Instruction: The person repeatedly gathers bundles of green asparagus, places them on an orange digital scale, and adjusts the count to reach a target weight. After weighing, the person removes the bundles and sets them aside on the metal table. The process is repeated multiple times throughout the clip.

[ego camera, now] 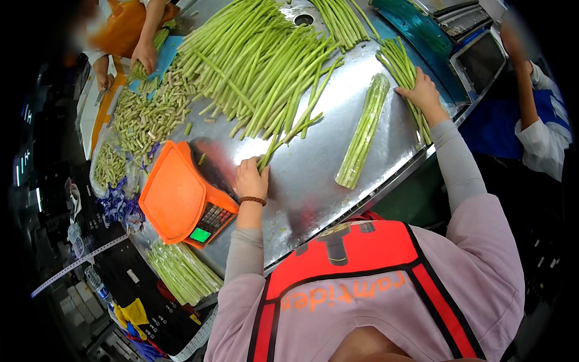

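Note:
My left hand grips the lower ends of a few green asparagus spears, whose tips point up and right, near the loose pile. My right hand rests on a loose group of asparagus spears near the right edge of the steel table, thumb apart from the fingers; how firmly it holds them is unclear. Between my hands lies an asparagus bundle wrapped in clear film. A large heap of loose asparagus spreads across the far side of the table.
An orange digital scale stands left of my left hand. Beyond it lie cut stem pieces, and a co-worker's hand holds asparagus. Wrapped asparagus lies at the near left. A blue machine borders the right; another person's arm is beyond.

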Tool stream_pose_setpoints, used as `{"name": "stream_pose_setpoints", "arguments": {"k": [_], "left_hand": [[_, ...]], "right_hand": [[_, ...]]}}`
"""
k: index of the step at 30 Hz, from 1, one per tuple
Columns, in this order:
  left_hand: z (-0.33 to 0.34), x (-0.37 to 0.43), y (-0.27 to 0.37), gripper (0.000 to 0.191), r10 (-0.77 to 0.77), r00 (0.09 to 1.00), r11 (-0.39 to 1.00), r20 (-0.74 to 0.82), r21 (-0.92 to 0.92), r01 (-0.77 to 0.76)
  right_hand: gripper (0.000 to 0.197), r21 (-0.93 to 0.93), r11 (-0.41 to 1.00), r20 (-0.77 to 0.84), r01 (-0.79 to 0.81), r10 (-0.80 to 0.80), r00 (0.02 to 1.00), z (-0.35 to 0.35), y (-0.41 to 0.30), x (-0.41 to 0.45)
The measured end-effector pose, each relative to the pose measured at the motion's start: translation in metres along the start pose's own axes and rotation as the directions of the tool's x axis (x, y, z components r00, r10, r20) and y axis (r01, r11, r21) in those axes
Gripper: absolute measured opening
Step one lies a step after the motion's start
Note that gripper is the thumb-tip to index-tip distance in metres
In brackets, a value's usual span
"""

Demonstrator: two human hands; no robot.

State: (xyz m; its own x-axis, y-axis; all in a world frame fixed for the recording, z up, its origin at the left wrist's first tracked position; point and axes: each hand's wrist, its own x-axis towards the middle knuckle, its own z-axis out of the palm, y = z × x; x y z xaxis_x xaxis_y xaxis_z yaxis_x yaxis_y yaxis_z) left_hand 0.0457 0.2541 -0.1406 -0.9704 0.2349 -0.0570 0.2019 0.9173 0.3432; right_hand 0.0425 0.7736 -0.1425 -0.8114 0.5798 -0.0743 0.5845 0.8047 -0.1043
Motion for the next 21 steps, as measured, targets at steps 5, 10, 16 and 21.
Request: {"name": "stream_pose_setpoints", "arguments": {"k": [5,10,16,21], "left_hand": [[-0.007,0.0,-0.026,0.018,0.131,0.972,0.99,0.193,-0.078,-0.118],[-0.011,-0.02,-0.023,0.02,0.164,0.963,0.975,0.214,0.111,-0.191],[-0.023,-0.02,-0.025,0.029,0.344,0.873,0.938,0.345,-0.089,-0.335],[-0.024,-0.017,-0.011,0.019,0.316,0.852,0.939,0.418,-0.011,-0.343]], "right_hand": [[0.104,-0.002,1.0,-0.045,0.004,-0.004,0.999,0.004,0.006,0.0],[0.095,-0.035,0.991,-0.243,0.13,-0.135,0.961,-0.008,-0.02,-0.017],[0.068,0.603,0.648,-0.397,0.465,-0.261,0.88,-0.028,-0.095,-0.083],[0.057,0.837,0.509,-0.105,0.203,-0.215,0.971,-0.008,-0.119,-0.121]]}}
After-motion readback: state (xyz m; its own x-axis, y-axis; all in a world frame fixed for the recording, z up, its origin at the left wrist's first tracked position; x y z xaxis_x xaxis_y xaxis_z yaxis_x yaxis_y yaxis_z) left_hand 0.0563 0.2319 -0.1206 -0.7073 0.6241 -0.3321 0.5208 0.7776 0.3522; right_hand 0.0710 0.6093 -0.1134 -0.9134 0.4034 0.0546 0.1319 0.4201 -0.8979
